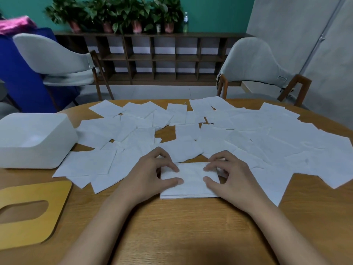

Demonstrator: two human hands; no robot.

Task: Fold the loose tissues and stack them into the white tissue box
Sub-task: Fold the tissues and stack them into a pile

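A small stack of folded white tissues [190, 185] lies on the wooden table in front of me. My left hand [152, 173] rests on its left edge, fingertips and thumb pressing the top tissue. On the right edge sits my right hand [227, 176], pressing in the same way. Several loose tissues [248, 134] lie spread flat across the far half of the table. The white tissue box [36, 142] stands open at the left, and it looks empty inside.
The box's wooden lid [28, 213], with an oval slot, lies at the near left. The wooden table [181, 226] is bare near me. Two grey chairs [256, 64] stand behind the table, with a dark shelf [152, 58] and potted plants beyond.
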